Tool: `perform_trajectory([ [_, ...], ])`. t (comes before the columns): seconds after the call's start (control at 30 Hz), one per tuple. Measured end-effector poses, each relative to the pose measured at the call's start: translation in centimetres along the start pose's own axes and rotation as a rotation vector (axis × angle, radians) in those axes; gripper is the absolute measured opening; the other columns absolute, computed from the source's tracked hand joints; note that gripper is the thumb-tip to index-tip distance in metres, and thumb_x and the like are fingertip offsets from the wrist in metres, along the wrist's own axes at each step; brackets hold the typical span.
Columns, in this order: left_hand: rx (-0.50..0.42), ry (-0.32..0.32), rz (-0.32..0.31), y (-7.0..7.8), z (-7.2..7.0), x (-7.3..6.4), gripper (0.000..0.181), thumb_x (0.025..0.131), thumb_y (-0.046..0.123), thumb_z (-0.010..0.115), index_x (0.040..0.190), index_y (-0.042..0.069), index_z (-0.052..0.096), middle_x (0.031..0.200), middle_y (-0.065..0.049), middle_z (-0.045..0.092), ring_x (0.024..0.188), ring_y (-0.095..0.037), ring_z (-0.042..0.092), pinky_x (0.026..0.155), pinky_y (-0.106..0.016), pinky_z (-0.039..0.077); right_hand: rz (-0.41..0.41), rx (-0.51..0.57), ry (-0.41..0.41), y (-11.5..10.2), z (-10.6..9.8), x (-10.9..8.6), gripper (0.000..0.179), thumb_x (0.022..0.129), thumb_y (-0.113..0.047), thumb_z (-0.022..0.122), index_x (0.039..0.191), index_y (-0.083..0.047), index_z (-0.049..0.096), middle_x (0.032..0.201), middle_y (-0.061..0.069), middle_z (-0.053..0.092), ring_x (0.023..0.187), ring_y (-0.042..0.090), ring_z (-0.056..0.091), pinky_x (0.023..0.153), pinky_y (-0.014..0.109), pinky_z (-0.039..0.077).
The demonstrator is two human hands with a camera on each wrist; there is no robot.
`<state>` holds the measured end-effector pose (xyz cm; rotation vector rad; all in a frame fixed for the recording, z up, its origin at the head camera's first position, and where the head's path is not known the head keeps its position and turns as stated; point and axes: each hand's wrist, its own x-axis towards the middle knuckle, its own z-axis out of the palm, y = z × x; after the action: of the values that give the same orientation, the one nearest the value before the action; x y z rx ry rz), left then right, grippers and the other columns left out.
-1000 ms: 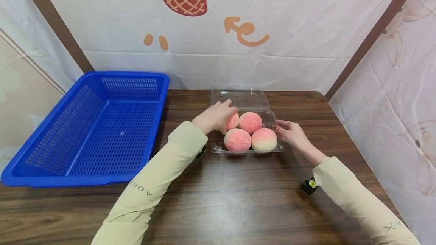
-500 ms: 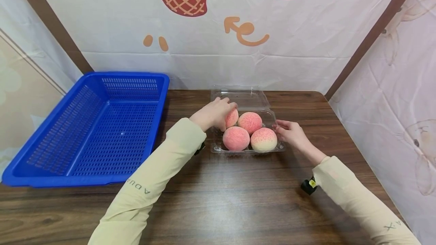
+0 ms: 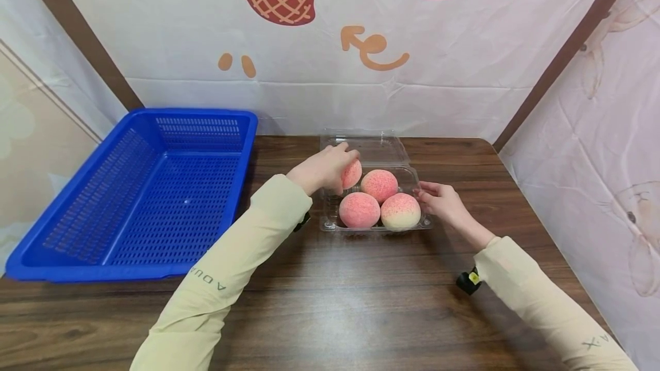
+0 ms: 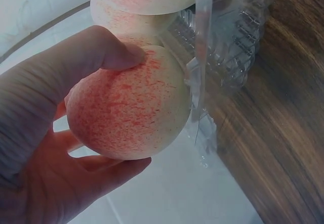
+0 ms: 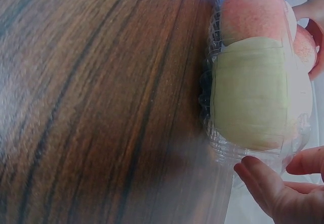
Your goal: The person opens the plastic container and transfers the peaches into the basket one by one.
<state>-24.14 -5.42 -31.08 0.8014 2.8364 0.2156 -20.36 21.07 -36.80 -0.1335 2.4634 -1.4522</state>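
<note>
A clear plastic clamshell box (image 3: 330,225) stands on the table with its lid (image 3: 367,149) folded back. My left hand (image 3: 322,170) grips a pink-and-cream peach (image 4: 131,107) at the back left of the box, thumb on one side and fingers on the other. In the head view the hand partly covers that peach. Three more peaches sit in the box: one at the back right (image 3: 379,185), one at the front left (image 3: 359,210), one at the front right (image 3: 400,211). My right hand (image 3: 440,202) pinches the box's right side between thumb and fingers.
On the left of the table stands a large blue plastic basket (image 3: 234,199) with slotted walls, nothing in it. A printed white cloth (image 3: 294,105) hangs behind the brown wooden table (image 3: 330,302). Another cloth (image 3: 593,147) hangs along the right.
My left hand has risen slightly with the back-left peach in its grip. The front-left peach shifted a little. My right hand stays at the box's side.
</note>
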Motion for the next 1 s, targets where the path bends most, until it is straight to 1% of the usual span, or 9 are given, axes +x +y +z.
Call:
perform_trajectory([
  [0.23,-0.012,-0.018,-0.009,0.1,-0.4,-0.1,0.082,0.06,0.011,0.081,0.132,0.012,0.041,0.131,-0.015,0.038,0.114,-0.035,0.042,0.086,-0.04,0.044,-0.012,0.052,-0.022,0.1,-0.1,-0.1,0.046,0.096,-0.007,0.038,0.135,0.015,0.026,0.13,0.031,0.042,0.118,0.037,0.044,0.087,0.034,0.046],
  [0.33,-0.015,-0.015,-0.006,0.1,-0.7,0.0,0.084,0.059,0.011,0.081,0.133,0.012,0.041,0.131,-0.015,0.038,0.114,-0.035,0.043,0.085,-0.04,0.044,-0.032,0.068,-0.026,0.3,-0.2,-0.2,0.049,0.096,-0.012,0.041,0.134,0.015,0.028,0.129,0.031,0.042,0.117,0.034,0.047,0.085,0.032,0.047],
  [0.37,-0.015,-0.012,-0.006,0.1,-0.7,0.0,0.084,0.059,0.011,0.081,0.133,0.012,0.041,0.131,-0.015,0.038,0.114,-0.035,0.043,0.085,-0.04,0.044,-0.051,0.093,-0.027,0.3,-0.3,-0.2,0.05,0.095,-0.013,0.043,0.133,0.016,0.029,0.127,0.03,0.046,0.114,0.031,0.05,0.082,0.03,0.049],
  [0.47,-0.015,-0.009,-0.006,0.1,-1.0,-0.1,0.084,0.059,0.011,0.081,0.133,0.012,0.041,0.129,-0.015,0.039,0.113,-0.035,0.043,0.086,-0.04,0.044,-0.064,0.106,-0.03,0.3,-0.4,-0.3,0.052,0.095,-0.016,0.045,0.132,0.017,0.03,0.126,0.03,0.047,0.112,0.028,0.052,0.08,0.028,0.049],
  [0.57,-0.013,-0.009,-0.008,0.2,-1.2,-0.2,0.082,0.059,0.011,0.081,0.132,0.012,0.042,0.128,-0.015,0.039,0.112,-0.034,0.044,0.087,-0.04,0.043,-0.042,0.11,-0.026,0.3,-0.3,-0.2,0.049,0.095,-0.012,0.043,0.133,0.016,0.03,0.127,0.03,0.046,0.114,0.031,0.05,0.081,0.029,0.049],
  [0.6,-0.012,-0.009,-0.007,0.2,-1.2,-0.3,0.081,0.059,0.011,0.081,0.131,0.012,0.043,0.128,-0.015,0.039,0.112,-0.034,0.044,0.087,-0.04,0.043,-0.021,0.089,-0.025,0.2,-0.2,-0.1,0.048,0.095,-0.011,0.041,0.134,0.015,0.028,0.129,0.031,0.043,0.117,0.034,0.046,0.084,0.03,0.048],
  [0.73,-0.005,-0.01,-0.001,0.2,-1.6,-0.4,0.08,0.058,0.012,0.082,0.129,0.012,0.044,0.126,-0.015,0.04,0.111,-0.034,0.044,0.088,-0.04,0.043,0.012,0.074,-0.017,0.0,-0.1,-0.1,0.046,0.096,-0.007,0.038,0.135,0.014,0.027,0.13,0.03,0.042,0.118,0.035,0.044,0.085,0.03,0.047],
  [0.87,0.012,-0.002,0.007,0.2,-1.9,-0.4,0.081,0.056,0.013,0.083,0.127,0.011,0.045,0.121,-0.013,0.043,0.108,-0.033,0.046,0.087,-0.04,0.043,0.019,0.066,-0.003,-0.1,0.0,-0.1,0.045,0.096,-0.008,0.038,0.135,0.014,0.028,0.13,0.029,0.043,0.118,0.034,0.045,0.084,0.028,0.047],
  [1.0,0.021,0.001,0.005,0.1,-2.3,-0.3,0.082,0.056,0.013,0.083,0.129,0.011,0.045,0.121,-0.013,0.043,0.108,-0.033,0.046,0.088,-0.04,0.043,0.018,0.034,0.011,0.1,0.1,-0.1,0.045,0.096,-0.008,0.038,0.134,0.015,0.03,0.129,0.029,0.044,0.117,0.034,0.046,0.083,0.027,0.048],
])
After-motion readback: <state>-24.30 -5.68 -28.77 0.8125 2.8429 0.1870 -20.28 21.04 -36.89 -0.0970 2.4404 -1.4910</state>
